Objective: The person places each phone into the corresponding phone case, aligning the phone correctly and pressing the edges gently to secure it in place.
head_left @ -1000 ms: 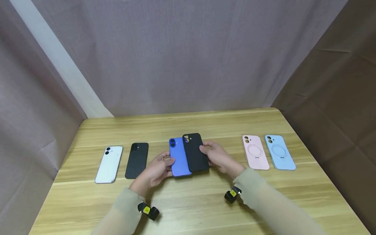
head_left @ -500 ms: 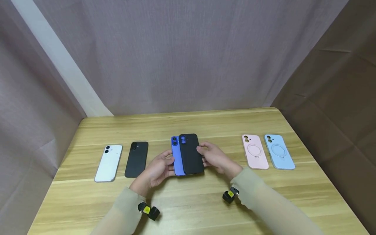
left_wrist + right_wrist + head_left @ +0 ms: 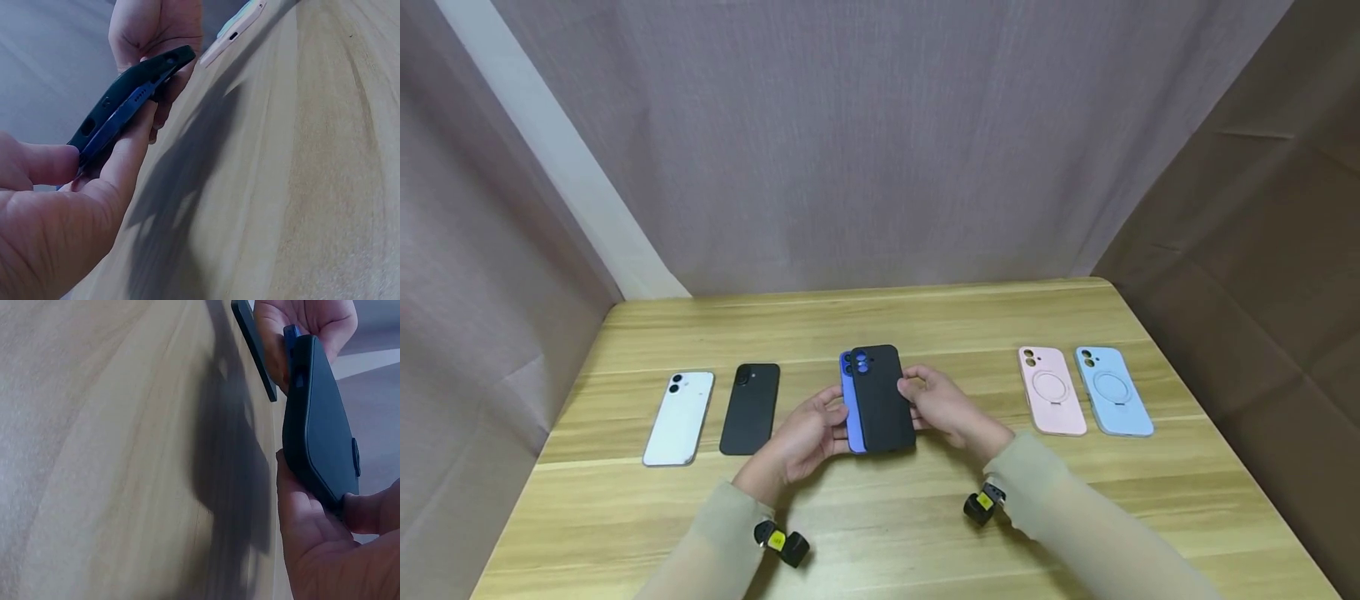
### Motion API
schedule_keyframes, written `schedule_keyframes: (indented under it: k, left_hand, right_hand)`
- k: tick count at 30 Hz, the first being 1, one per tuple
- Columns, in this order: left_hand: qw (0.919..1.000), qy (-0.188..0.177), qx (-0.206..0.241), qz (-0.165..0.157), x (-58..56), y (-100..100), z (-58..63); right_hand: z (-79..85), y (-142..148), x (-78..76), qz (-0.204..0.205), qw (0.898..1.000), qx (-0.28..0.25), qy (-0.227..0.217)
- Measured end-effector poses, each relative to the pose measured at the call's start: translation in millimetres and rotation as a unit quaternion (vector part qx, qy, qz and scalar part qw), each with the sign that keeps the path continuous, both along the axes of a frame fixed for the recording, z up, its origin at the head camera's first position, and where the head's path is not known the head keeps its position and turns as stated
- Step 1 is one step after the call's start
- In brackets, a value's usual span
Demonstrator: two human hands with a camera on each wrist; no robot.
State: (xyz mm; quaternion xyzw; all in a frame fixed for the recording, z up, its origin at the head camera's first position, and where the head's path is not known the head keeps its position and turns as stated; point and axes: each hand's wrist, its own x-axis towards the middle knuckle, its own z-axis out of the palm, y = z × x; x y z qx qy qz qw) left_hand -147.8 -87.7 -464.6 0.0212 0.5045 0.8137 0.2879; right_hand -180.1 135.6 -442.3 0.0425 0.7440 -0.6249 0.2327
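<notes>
your left hand (image 3: 808,429) grasps the blue phone (image 3: 853,427) by its outer edge, thumb on top, just below the middle of the frame. your right hand (image 3: 942,406) grips the black case (image 3: 883,404) by its opposite edge, a little right of there. both things are held up off the table (image 3: 910,517); the wrist views show their shadow on the wood below.

as for how far you are: the case lies over most of the phone's back, but a blue strip shows along its left side, so the two are not lined up. blue shows through the case's camera opening, yet the phone's own lenses sit further left. in the left wrist view the phone's edge shows outside the case's rim, so i judge this pair brought together but not seated.

what looks left beyond that: the white phone (image 3: 677,421) and the black phone (image 3: 750,408) lie without cases at the left of the frame, and the pink case (image 3: 1052,390) and the light blue case (image 3: 1113,390) lie at the right, wood-coloured through their camera openings, seemingly unfilled.
</notes>
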Motion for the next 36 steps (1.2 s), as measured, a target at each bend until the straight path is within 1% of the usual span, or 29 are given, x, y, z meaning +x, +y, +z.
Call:
schedule_keyframes:
  k: [3, 7, 11, 13, 19, 22, 27, 30, 36]
  left_hand:
    - [1.0, 0.0, 0.006, -0.002, 0.3, 0.4, -0.5]
    - [0.9996, -0.002, 0.027, -0.005, -0.2, 0.6, -1.8]
    - [0.9992, 0.006, 0.037, -0.011, 0.0, 1.3, -2.8]
    - [0.9995, 0.013, 0.027, -0.011, 0.4, 2.2, -3.6]
    - [0.9985, 0.025, -0.047, 0.012, 1.7, 8.2, -7.6]
    - [0.9973, 0.026, -0.066, 0.021, 2.6, 10.1, -8.8]
    - [0.9973, 0.03, -0.065, 0.019, 3.3, 10.1, -9.0]
    - [0.9971, 0.035, -0.066, 0.016, 3.6, 9.6, -7.9]
    - [0.9969, 0.043, -0.064, -0.014, 4.4, 10.9, -8.4]
  right_hand:
    - [0.0, -1.1, 0.3, 0.0, 1.0, 0.002, 0.001]
    - [0.5, -3.1, 0.6, -0.002, 1.0, 0.011, 0.002]
    - [1.1, -6.0, 2.2, 0.001, 1.0, 0.023, 0.012]
    - [1.3, -7.2, 3.3, 0.003, 0.999, 0.026, 0.019]
    - [0.6, -8.2, 5.4, 0.011, 0.999, 0.026, 0.022]
    - [-0.9, -7.2, 5.6, 0.02, 0.999, 0.029, 0.018]
    - [-1.2, -5.7, 5.1, 0.024, 0.999, 0.031, 0.011]
    - [0.8, -4.8, 3.7, 0.015, 1.0, 0.024, 0.011]
    - [3.3, 0.5, -5.4, -0.016, 1.0, -0.01, 0.014]
